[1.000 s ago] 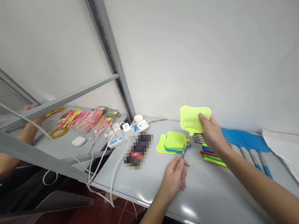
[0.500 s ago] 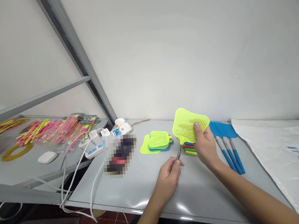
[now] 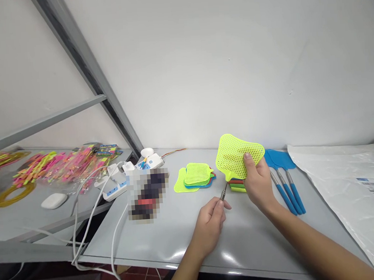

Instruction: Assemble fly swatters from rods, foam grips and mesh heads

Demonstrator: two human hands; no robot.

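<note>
My right hand (image 3: pixel 257 178) is closed on a yellow-green fly swatter head (image 3: pixel 233 154), a perforated paddle, with the thumb on its front face. My left hand (image 3: pixel 209 223) pinches a thin metal rod (image 3: pixel 223 192). The rod's upper end meets the swatter head's neck; how far it goes in I cannot tell. Loose swatter heads (image 3: pixel 198 173) in yellow-green, blue and red lie stacked to the left. Red, green and yellow-green handles (image 3: pixel 237 186) lie behind my right hand, partly hidden by it. Three blue fly swatters (image 3: pixel 288 188) with metal shafts lie to the right.
A white plastic bag (image 3: pixel 340 189) covers the table's right side. On the left are a blurred-out object (image 3: pixel 149 196), a power strip (image 3: pixel 113 190) and white cables (image 3: pixel 86 219). Pink and yellow packaged items (image 3: pixel 63 163) lie on another table, behind a metal frame (image 3: pixel 85 66).
The view has shifted slightly. The swatter head has turned a little in my right hand. Both hands keep their grips, and the rod still meets the neck.
</note>
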